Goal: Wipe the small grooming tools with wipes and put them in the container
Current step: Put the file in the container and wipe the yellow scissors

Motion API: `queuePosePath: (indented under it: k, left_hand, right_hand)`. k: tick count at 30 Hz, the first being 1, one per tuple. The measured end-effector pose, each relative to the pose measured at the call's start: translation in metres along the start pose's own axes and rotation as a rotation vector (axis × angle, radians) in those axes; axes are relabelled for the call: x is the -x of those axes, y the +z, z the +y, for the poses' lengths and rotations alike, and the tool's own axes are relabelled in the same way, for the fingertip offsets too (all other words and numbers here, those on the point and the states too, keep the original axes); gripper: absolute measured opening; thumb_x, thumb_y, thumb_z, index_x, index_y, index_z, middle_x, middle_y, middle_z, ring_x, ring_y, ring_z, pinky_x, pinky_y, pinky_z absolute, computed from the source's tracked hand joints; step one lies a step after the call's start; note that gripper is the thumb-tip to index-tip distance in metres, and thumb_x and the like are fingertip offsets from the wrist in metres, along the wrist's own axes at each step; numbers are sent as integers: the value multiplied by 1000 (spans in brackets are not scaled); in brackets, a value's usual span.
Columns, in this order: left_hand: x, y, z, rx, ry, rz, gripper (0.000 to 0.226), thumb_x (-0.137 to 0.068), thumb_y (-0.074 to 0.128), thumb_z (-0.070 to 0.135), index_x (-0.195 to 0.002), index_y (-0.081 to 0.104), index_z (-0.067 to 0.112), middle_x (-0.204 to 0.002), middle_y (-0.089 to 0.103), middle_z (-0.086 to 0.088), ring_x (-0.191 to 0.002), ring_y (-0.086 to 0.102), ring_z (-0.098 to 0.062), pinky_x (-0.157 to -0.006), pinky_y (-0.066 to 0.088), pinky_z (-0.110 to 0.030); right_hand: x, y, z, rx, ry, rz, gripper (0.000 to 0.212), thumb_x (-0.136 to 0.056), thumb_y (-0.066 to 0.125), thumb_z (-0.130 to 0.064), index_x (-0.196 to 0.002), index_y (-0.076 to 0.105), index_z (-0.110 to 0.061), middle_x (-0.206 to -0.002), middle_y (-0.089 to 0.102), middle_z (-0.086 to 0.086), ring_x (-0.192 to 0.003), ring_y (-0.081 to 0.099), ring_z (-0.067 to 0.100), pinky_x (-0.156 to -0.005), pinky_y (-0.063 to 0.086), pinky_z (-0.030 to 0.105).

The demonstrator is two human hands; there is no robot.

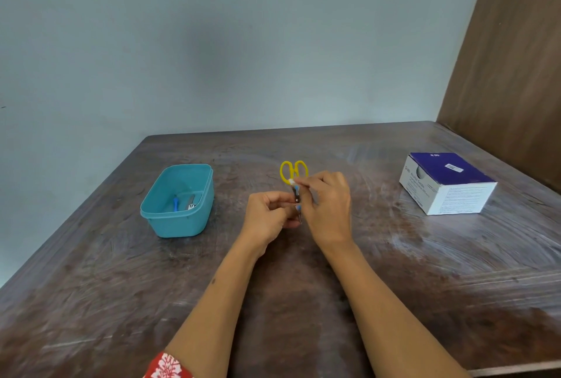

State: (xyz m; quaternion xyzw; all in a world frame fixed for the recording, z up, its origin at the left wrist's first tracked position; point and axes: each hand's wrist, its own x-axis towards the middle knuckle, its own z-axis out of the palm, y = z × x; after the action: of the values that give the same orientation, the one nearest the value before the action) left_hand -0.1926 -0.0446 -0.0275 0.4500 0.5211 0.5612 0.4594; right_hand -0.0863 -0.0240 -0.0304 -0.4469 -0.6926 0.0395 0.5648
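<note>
Small scissors with yellow handles (293,170) are held over the middle of the table, handles pointing away, blades towards me. My left hand (268,216) grips the blade end from the left. My right hand (326,207) pinches a small white wipe (292,182) against the scissors just below the handles. Much of the blades is hidden by my fingers. A teal plastic container (179,200) stands to the left. Inside it lie a blue-handled tool (175,204) and a small metal tool (191,202).
A white and dark blue cardboard box of wipes (446,183) sits at the right on the brown wooden table (303,286). A wooden panel (510,58) rises at the right edge. A pale wall stands behind the table.
</note>
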Motion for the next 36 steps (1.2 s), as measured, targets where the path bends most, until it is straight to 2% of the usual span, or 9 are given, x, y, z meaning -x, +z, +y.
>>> queuePosePath:
  k: [3, 6, 9, 16, 19, 22, 28, 31, 36]
  left_hand:
    - [-1, -4, 1, 13, -1, 17, 20, -78, 61, -13, -75, 67, 6, -56, 66, -2, -48, 63, -9, -51, 56, -22]
    - [2, -3, 3, -9, -56, -66, 12, -76, 64, -12, -81, 65, -1, -56, 65, -5, -45, 61, -10, -48, 54, -21]
    - [3, 1, 2, -32, -73, -100, 14, -75, 66, -11, -76, 64, 3, -55, 64, -5, -44, 61, -10, -47, 54, -21]
    - [1, 0, 1, 29, 12, 8, 21, -76, 63, -14, -76, 67, 7, -59, 67, -5, -49, 63, -9, -52, 56, -22]
    - [3, 1, 2, 1, -14, -30, 18, -75, 64, -13, -89, 65, -1, -68, 64, -12, -48, 62, -8, -50, 55, -21]
    - [4, 3, 2, -42, -67, -86, 22, -75, 66, -12, -96, 63, -7, -70, 63, -14, -47, 62, -10, -48, 55, -22]
    - [4, -1, 4, 26, -29, -64, 25, -74, 64, -15, -87, 65, 6, -67, 67, -10, -50, 65, -11, -51, 56, -24]
    - [5, -2, 4, 12, -62, -111, 25, -74, 66, -14, -92, 65, 3, -64, 67, -9, -49, 64, -12, -49, 56, -24]
    - [6, 2, 2, -49, -83, -176, 26, -75, 63, -16, -86, 63, 8, -58, 68, -4, -49, 65, -15, -49, 56, -26]
  right_hand:
    - [1, 0, -2, 7, -27, -32, 11, -74, 75, -4, -83, 77, -11, -72, 65, 7, -76, 53, 32, -68, 46, 47]
    - [0, -3, 0, 54, -2, 84, 10, -74, 76, -7, -81, 77, -14, -73, 64, 6, -73, 51, 30, -68, 42, 38]
    - [-2, -4, 1, 116, 45, 165, 8, -74, 76, -12, -79, 77, -18, -72, 63, 3, -72, 51, 29, -71, 31, 33]
    - [2, 1, -1, 112, 14, 49, 10, -73, 78, -18, -81, 76, -24, -71, 66, -5, -78, 52, 24, -74, 30, 33]
    - [0, -1, 0, 119, 38, 85, 9, -75, 75, -18, -81, 76, -24, -73, 67, -4, -77, 51, 26, -75, 24, 29]
    - [-1, -3, 2, 137, 73, 142, 5, -76, 74, -19, -81, 76, -21, -74, 68, -3, -76, 51, 27, -75, 27, 32]
    - [1, -1, 0, 147, 19, 69, 12, -75, 76, -15, -81, 75, -25, -75, 67, -5, -80, 53, 24, -74, 20, 27]
    - [0, -2, 2, 166, 35, 110, 9, -77, 74, -16, -82, 75, -22, -75, 66, -3, -79, 52, 25, -75, 20, 29]
    - [-4, -6, 5, 214, 145, 177, 9, -83, 69, -20, -89, 74, -22, -78, 66, -1, -85, 52, 26, -80, 28, 37]
